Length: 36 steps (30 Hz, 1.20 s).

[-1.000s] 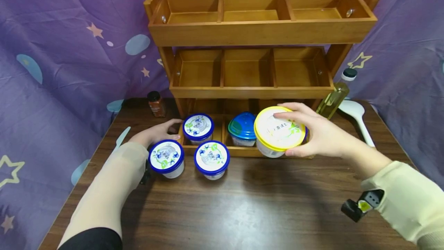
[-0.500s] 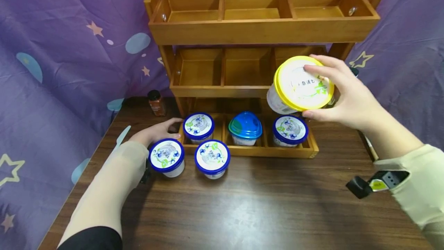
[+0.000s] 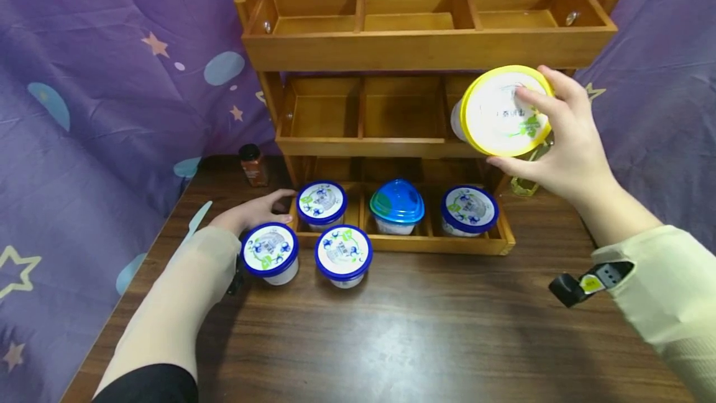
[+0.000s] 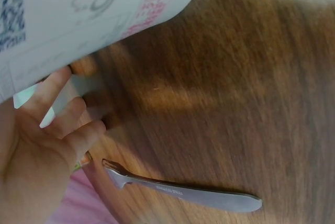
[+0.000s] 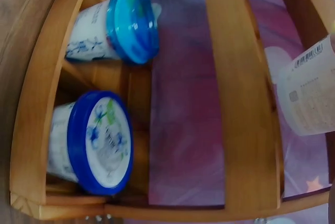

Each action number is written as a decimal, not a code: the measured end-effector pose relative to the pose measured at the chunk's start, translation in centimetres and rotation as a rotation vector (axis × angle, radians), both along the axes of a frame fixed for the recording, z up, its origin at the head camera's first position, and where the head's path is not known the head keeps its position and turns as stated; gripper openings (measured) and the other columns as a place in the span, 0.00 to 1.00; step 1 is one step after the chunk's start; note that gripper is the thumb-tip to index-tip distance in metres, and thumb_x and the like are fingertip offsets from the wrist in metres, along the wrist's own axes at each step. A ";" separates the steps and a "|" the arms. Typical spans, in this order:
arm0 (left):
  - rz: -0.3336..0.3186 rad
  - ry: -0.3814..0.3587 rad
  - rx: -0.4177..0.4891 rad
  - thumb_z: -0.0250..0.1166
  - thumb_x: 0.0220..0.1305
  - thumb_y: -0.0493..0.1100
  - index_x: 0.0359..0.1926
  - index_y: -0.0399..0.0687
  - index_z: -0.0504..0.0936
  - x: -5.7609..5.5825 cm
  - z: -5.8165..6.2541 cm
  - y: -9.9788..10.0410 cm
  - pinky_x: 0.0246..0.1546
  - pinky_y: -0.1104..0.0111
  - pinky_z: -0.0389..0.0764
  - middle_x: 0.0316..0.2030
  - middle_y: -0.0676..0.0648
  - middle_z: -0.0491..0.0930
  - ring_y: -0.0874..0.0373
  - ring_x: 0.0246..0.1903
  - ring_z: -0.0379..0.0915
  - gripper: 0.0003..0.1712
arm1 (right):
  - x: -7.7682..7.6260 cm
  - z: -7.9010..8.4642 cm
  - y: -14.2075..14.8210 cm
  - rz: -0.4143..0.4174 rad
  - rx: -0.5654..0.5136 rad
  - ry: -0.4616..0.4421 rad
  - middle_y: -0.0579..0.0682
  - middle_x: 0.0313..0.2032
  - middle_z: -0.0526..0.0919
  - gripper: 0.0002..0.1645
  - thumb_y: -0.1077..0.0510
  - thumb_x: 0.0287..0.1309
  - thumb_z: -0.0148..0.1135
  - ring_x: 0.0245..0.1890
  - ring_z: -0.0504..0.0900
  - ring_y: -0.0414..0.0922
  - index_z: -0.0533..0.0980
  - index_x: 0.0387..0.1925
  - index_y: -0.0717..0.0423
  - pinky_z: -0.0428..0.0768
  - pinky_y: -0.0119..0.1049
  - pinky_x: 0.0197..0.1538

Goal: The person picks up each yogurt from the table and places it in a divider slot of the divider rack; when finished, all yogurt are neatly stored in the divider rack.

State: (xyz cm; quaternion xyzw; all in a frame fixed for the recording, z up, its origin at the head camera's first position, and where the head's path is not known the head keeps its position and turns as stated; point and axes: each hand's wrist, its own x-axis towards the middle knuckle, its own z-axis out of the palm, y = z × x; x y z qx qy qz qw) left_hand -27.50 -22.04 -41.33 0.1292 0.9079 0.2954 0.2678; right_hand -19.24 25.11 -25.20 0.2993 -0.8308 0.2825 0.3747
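Note:
My right hand grips a white tub with a yellow lid by its rim, in front of the middle tier's right compartment. In the right wrist view, this tub's side shows a barcode. At the left end of the bottom tier, my left hand lies with fairly straight fingers, close to a blue-lidded tub. The bottom tier also carries a tub under a domed blue lid and another blue-lidded tub. Two more blue-lidded tubs, one left and one right, stand on the table before it.
The three-tier wooden rack has divided compartments. A small spice jar with a black cap stands left of it. A table knife lies on the table at the left. Behind the right hand, an oil bottle is mostly hidden.
My right hand has lifted the yellow-lidded tub up from the bottom tier to middle-tier height, uncovering the blue-lidded tub at the right. The left hand stays in place.

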 end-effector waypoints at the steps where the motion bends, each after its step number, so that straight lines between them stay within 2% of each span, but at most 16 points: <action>1: -0.003 0.002 0.002 0.60 0.63 0.56 0.72 0.52 0.50 0.0 0.0 0.0 0.60 0.44 0.57 0.61 0.32 0.65 0.37 0.61 0.60 0.42 | -0.1 -0.2 0.1 0.004 0.006 0.021 0.65 0.63 0.60 0.58 0.21 0.37 0.60 0.65 0.56 0.55 0.71 0.52 0.67 0.56 0.39 0.64; 6: -0.007 0.003 0.001 0.60 0.64 0.55 0.72 0.52 0.50 0.1 0.0 0.0 0.60 0.44 0.57 0.61 0.32 0.65 0.38 0.61 0.60 0.42 | -0.8 -1.6 0.7 -0.013 0.017 0.079 0.64 0.64 0.58 0.53 0.23 0.40 0.59 0.65 0.55 0.56 0.70 0.52 0.63 0.58 0.41 0.63; 14: 0.023 -0.022 -0.015 0.59 0.63 0.57 0.72 0.56 0.50 0.1 0.2 0.2 0.60 0.43 0.56 0.62 0.33 0.65 0.37 0.62 0.59 0.42 | -1.6 -3.1 1.2 -0.056 -0.036 0.053 0.64 0.64 0.54 0.50 0.24 0.42 0.60 0.66 0.53 0.53 0.71 0.53 0.59 0.58 0.41 0.64; 17: 0.024 -0.020 -0.013 0.59 0.63 0.57 0.72 0.56 0.50 0.1 0.2 0.1 0.60 0.43 0.57 0.62 0.34 0.65 0.38 0.62 0.60 0.42 | -2.0 -3.3 1.2 -0.068 -0.057 0.025 0.64 0.65 0.54 0.50 0.24 0.41 0.60 0.66 0.53 0.53 0.73 0.53 0.60 0.58 0.42 0.64; 21: 0.015 -0.012 -0.008 0.59 0.63 0.56 0.72 0.55 0.51 0.2 0.2 0.1 0.59 0.44 0.57 0.62 0.33 0.65 0.38 0.61 0.60 0.41 | -2.4 -3.2 1.2 -0.091 -0.052 -0.021 0.65 0.65 0.55 0.50 0.25 0.40 0.62 0.67 0.53 0.53 0.74 0.54 0.59 0.57 0.48 0.65; 23: 0.013 -0.012 -0.005 0.60 0.63 0.56 0.72 0.56 0.51 0.2 0.2 0.1 0.59 0.44 0.57 0.62 0.33 0.65 0.38 0.61 0.60 0.41 | -2.5 -3.1 1.2 -0.113 -0.038 -0.050 0.65 0.65 0.56 0.46 0.32 0.41 0.69 0.67 0.53 0.53 0.73 0.55 0.59 0.56 0.50 0.64; 26: 0.011 -0.008 -0.003 0.60 0.63 0.57 0.72 0.56 0.51 0.1 0.2 0.2 0.60 0.44 0.57 0.62 0.33 0.65 0.38 0.61 0.60 0.42 | -2.5 -2.7 1.1 -0.153 -0.047 -0.109 0.64 0.65 0.58 0.41 0.50 0.38 0.78 0.66 0.55 0.53 0.73 0.56 0.58 0.56 0.51 0.64; 28: 0.005 0.000 0.003 0.60 0.63 0.57 0.72 0.56 0.51 0.1 0.3 0.2 0.60 0.44 0.56 0.61 0.33 0.66 0.37 0.61 0.60 0.42 | -2.7 -2.4 1.0 -0.176 -0.063 -0.148 0.62 0.65 0.60 0.41 0.60 0.34 0.79 0.65 0.57 0.53 0.74 0.56 0.59 0.56 0.50 0.64; 29: 0.004 0.003 0.003 0.60 0.62 0.57 0.72 0.56 0.51 0.1 0.3 0.2 0.60 0.44 0.56 0.61 0.33 0.66 0.37 0.61 0.60 0.42 | -2.7 -2.2 0.9 -0.187 -0.074 -0.169 0.62 0.65 0.61 0.40 0.61 0.34 0.78 0.65 0.58 0.53 0.74 0.55 0.59 0.57 0.50 0.64; 36: -0.025 0.029 0.018 0.61 0.63 0.53 0.71 0.52 0.51 0.1 0.1 0.0 0.60 0.45 0.57 0.60 0.31 0.67 0.37 0.60 0.61 0.41 | -3.4 -1.9 0.5 -0.220 -0.089 -0.277 0.63 0.63 0.62 0.37 0.53 0.41 0.75 0.64 0.60 0.56 0.75 0.55 0.61 0.56 0.54 0.63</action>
